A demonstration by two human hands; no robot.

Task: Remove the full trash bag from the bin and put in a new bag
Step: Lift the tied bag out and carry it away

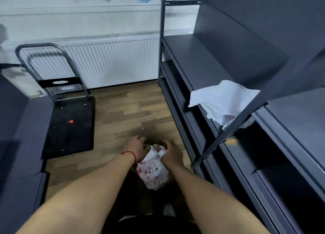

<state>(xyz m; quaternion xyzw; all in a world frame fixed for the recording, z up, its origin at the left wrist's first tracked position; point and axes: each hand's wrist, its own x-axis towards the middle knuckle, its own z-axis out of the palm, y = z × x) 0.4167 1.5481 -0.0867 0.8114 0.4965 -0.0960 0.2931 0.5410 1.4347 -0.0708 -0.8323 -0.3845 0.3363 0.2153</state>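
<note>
A full white trash bag with red print (153, 172) hangs low between my arms, over the wood floor. My left hand (136, 148), with a red thread at the wrist, grips the bag's top from the left. On the right side my right hand (169, 153) clutches the bunched top of the same bag. The bin itself is dark and mostly hidden beneath the bag and my arms. A second white plastic bag (223, 100) lies crumpled on the dark shelf to the right.
A dark metal shelving unit (202, 61) runs along the right side. A black platform trolley (70, 124) with a grey handle stands at the left in front of a white radiator (112, 61). Dark furniture borders the left edge.
</note>
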